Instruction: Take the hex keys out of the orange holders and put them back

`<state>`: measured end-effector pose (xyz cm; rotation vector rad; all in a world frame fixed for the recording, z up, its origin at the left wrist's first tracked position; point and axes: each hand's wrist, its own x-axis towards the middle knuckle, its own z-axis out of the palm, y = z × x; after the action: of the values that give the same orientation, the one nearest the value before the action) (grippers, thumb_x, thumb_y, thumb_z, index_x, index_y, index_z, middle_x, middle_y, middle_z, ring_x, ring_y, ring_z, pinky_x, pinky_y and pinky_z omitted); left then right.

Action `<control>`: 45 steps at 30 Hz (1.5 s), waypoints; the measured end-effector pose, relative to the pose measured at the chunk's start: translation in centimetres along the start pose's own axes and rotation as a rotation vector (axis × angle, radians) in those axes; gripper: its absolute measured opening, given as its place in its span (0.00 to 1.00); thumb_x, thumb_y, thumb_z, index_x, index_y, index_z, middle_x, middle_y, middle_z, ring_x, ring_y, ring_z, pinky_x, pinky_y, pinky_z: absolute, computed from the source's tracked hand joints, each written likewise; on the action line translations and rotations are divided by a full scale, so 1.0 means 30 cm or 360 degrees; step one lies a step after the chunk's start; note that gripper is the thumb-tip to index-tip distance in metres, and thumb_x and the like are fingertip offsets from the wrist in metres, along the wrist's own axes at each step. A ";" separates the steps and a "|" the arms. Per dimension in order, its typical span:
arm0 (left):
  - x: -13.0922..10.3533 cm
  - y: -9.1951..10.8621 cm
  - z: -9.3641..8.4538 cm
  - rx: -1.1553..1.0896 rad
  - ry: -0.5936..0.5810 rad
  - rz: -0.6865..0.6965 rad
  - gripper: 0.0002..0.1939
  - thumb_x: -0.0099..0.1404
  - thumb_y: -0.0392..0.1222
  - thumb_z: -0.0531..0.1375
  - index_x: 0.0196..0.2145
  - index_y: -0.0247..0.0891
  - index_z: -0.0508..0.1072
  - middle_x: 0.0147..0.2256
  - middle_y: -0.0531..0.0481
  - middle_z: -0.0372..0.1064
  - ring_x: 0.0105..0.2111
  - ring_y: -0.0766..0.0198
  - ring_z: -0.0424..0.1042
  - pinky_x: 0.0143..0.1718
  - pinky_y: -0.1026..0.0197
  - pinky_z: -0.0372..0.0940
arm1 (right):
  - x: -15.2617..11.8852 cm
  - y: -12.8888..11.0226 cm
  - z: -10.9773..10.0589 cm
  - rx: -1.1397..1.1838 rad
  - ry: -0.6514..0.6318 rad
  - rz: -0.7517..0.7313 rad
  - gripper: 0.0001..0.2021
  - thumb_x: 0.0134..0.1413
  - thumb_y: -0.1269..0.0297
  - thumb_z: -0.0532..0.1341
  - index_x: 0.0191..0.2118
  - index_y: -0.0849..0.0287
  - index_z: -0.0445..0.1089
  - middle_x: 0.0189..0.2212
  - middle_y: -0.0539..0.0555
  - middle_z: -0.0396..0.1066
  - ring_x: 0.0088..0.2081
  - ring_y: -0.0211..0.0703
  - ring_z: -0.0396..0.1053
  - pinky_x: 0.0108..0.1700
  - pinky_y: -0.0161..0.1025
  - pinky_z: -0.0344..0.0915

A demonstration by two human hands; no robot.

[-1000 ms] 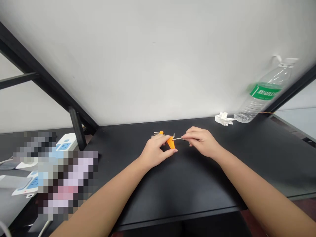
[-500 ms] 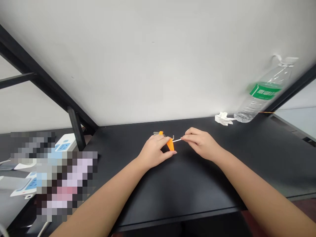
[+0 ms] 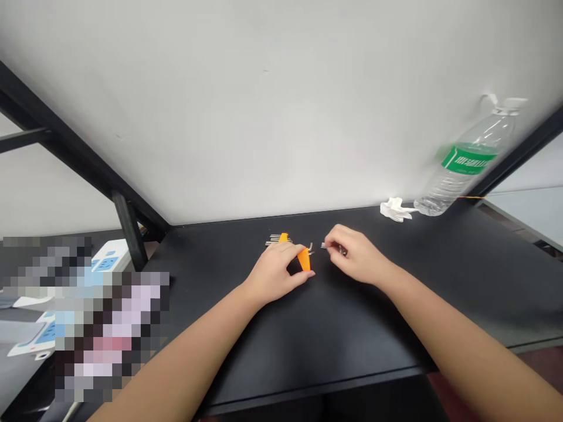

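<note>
On the black table (image 3: 325,328), pinches an orange holder (image 3: 304,259) between thumb and fingers of the left hand (image 3: 275,272). Shows a small bent metal key (image 3: 311,248) at the holder's right edge. Behind the left fingers, shows another orange part (image 3: 284,238) with thin metal rods (image 3: 273,239); cannot tell whether joined to the holder. Apart to the right, curls the right hand (image 3: 358,255), fingertips drawn together beside slim metal tips (image 3: 323,245); cannot tell whether pinched or lying beneath. Looks light, stiff and hardly fragile, with smooth metal likely to slip or roll. Calls for a hold on the broad orange faces. Near the wall, shows crumpled tissue (image 3: 396,209) beside a clear bottle (image 3: 468,158)
</note>
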<state>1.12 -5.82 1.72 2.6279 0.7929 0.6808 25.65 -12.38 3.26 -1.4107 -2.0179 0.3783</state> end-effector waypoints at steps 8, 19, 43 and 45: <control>-0.005 -0.006 0.001 -0.0058 0.0053 -0.0286 0.23 0.62 0.51 0.67 0.52 0.42 0.71 0.45 0.48 0.77 0.44 0.54 0.75 0.50 0.49 0.69 | 0.016 0.175 -0.057 -0.0456 -0.0343 0.0595 0.08 0.58 0.71 0.59 0.34 0.55 0.76 0.38 0.53 0.72 0.37 0.42 0.70 0.39 0.37 0.62; -0.014 0.013 -0.012 -0.0251 0.0009 -0.0205 0.31 0.68 0.49 0.62 0.67 0.50 0.62 0.42 0.52 0.75 0.38 0.62 0.73 0.44 0.58 0.70 | 0.026 0.151 -0.037 -0.0497 -0.0360 0.0704 0.05 0.52 0.73 0.61 0.30 0.58 0.73 0.35 0.53 0.73 0.34 0.40 0.69 0.36 0.36 0.60; -0.012 -0.011 0.008 -0.0335 0.0063 -0.0322 0.26 0.68 0.52 0.62 0.61 0.46 0.65 0.46 0.49 0.75 0.40 0.61 0.76 0.46 0.55 0.71 | 0.018 0.133 -0.050 -0.0567 -0.0409 0.0844 0.03 0.54 0.64 0.62 0.33 0.56 0.70 0.36 0.54 0.74 0.33 0.43 0.70 0.30 0.37 0.57; -0.014 -0.014 0.013 -0.0357 0.0056 -0.0347 0.32 0.66 0.52 0.64 0.64 0.46 0.61 0.48 0.48 0.74 0.43 0.59 0.76 0.48 0.54 0.72 | 0.019 0.127 -0.055 -0.0644 -0.0436 0.0853 0.02 0.51 0.68 0.61 0.30 0.57 0.68 0.36 0.55 0.74 0.33 0.44 0.70 0.30 0.38 0.57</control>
<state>0.85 -5.79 1.06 2.2944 0.9377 0.7112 29.38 -10.58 2.55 -2.2721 -1.9717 0.4209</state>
